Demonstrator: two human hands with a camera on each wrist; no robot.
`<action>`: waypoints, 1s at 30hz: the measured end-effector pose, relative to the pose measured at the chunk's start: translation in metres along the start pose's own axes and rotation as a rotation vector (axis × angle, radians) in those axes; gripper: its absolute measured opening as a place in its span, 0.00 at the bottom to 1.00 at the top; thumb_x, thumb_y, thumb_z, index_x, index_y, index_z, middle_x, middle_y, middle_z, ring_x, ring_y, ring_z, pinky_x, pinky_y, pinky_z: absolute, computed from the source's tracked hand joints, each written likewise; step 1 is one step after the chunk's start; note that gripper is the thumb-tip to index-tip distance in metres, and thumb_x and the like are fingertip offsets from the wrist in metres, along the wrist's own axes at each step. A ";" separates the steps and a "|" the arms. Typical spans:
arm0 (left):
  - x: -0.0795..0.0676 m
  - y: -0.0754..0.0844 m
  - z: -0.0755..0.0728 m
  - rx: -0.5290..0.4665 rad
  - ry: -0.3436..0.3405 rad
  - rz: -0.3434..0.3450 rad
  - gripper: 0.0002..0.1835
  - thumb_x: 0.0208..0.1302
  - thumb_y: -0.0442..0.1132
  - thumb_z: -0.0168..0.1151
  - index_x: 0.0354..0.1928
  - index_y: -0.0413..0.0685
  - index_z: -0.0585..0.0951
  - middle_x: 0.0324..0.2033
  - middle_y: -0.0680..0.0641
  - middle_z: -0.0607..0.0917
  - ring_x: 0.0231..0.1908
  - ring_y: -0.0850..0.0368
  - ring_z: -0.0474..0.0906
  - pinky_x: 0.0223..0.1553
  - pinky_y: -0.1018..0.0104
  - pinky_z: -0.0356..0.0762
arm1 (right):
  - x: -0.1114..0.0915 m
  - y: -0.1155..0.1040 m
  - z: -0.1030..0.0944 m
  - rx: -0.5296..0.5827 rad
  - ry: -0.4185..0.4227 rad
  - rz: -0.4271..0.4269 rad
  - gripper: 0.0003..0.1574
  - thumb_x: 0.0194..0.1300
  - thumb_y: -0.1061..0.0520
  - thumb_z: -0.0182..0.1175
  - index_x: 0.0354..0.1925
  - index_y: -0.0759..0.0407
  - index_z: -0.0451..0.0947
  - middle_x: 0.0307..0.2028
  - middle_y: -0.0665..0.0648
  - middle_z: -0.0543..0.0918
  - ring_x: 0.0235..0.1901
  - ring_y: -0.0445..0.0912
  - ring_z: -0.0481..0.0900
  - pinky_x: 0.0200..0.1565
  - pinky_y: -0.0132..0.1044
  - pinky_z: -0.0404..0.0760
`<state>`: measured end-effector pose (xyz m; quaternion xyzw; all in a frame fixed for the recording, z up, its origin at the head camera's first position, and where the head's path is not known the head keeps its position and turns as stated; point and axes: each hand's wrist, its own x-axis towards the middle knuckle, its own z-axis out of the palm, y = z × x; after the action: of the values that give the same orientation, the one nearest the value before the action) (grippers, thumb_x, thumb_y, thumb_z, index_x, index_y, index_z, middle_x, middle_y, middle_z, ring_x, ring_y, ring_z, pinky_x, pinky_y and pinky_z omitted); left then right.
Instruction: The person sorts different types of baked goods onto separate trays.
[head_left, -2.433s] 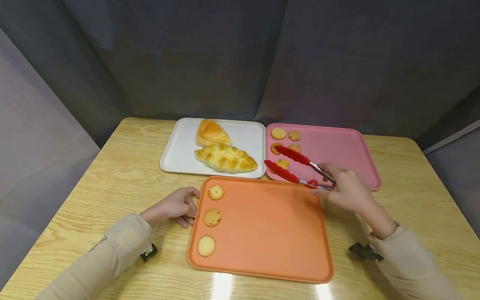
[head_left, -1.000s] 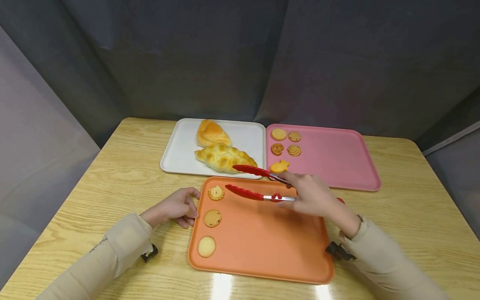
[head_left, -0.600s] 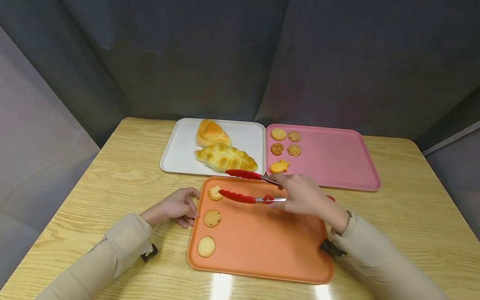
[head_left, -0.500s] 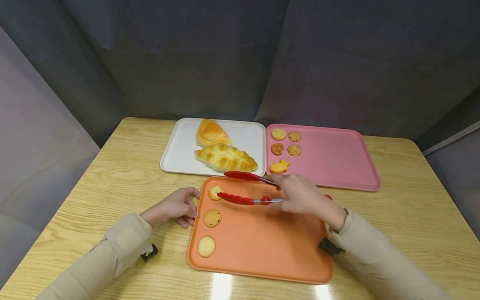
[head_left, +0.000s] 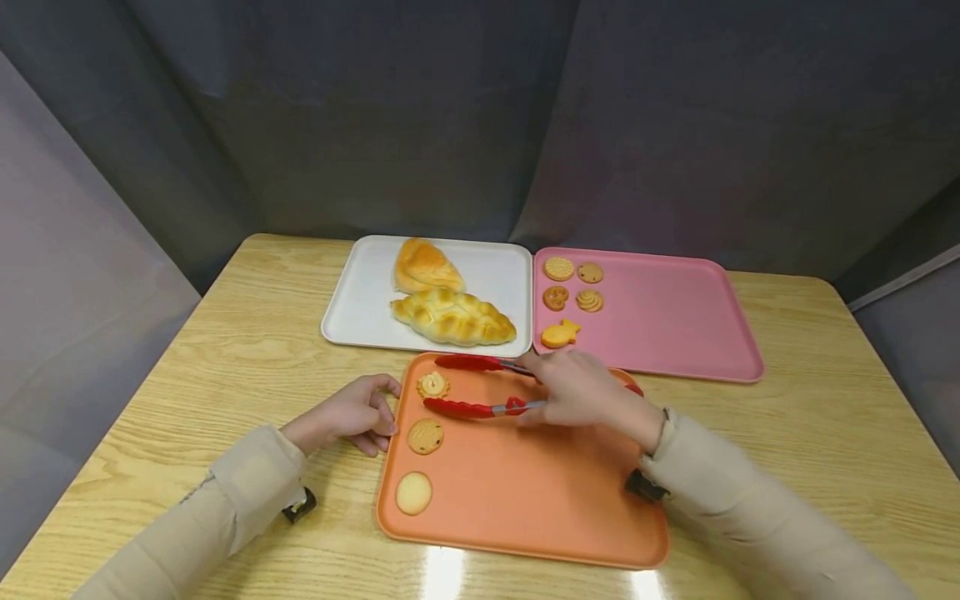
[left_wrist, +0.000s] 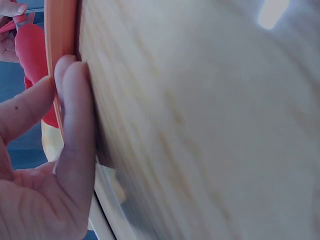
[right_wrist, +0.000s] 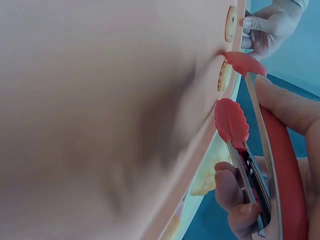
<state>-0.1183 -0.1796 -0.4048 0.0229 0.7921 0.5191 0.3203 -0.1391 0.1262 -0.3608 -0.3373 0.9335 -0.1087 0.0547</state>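
My right hand (head_left: 581,392) grips a pair of red-tipped metal tongs (head_left: 459,408), also plain in the right wrist view. The tongs' tips are spread, one on either side of a crimped round cookie (head_left: 432,384), low over the orange tray (head_left: 525,492). Below that cookie on the tray lie a ridged brown cookie (head_left: 425,436) and a smooth pale one (head_left: 413,493). At the tray's left edge my left hand (head_left: 352,412) pinches the rim, thumb on top and fingers (left_wrist: 77,100) against the outer side.
Behind stands a white tray (head_left: 345,312) with a braided bread (head_left: 453,317) and a folded bread (head_left: 423,267). Beside it, a pink tray (head_left: 667,317) carries several small cookies, including a fish-shaped one (head_left: 560,334). Dark curtains (head_left: 390,125) hang behind the wooden table (head_left: 247,350).
My right hand has carried the tongs leftward from over the pink tray, then down around the crimped cookie on the orange tray. My left hand has stayed at the rim.
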 end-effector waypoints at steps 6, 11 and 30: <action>-0.001 0.001 0.000 0.002 -0.001 -0.002 0.21 0.53 0.23 0.57 0.50 0.36 0.66 0.23 0.41 0.76 0.16 0.56 0.77 0.16 0.62 0.79 | 0.003 -0.002 0.002 0.017 -0.002 0.001 0.38 0.40 0.38 0.71 0.46 0.56 0.74 0.17 0.45 0.69 0.17 0.40 0.64 0.18 0.33 0.64; 0.000 0.001 0.001 0.003 0.006 -0.006 0.21 0.53 0.23 0.57 0.50 0.36 0.66 0.23 0.42 0.76 0.16 0.56 0.77 0.16 0.62 0.79 | 0.003 -0.006 0.002 0.030 -0.014 0.003 0.36 0.42 0.40 0.71 0.47 0.56 0.74 0.16 0.45 0.66 0.16 0.40 0.62 0.17 0.32 0.61; -0.002 0.004 0.000 0.004 -0.011 0.010 0.22 0.53 0.23 0.57 0.50 0.35 0.64 0.24 0.43 0.76 0.17 0.57 0.77 0.16 0.63 0.78 | -0.007 -0.007 0.000 0.031 0.036 -0.002 0.38 0.43 0.42 0.71 0.51 0.53 0.73 0.16 0.45 0.69 0.15 0.40 0.57 0.17 0.32 0.57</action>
<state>-0.1175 -0.1788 -0.4005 0.0301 0.7913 0.5190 0.3220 -0.1297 0.1254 -0.3594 -0.3355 0.9321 -0.1292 0.0430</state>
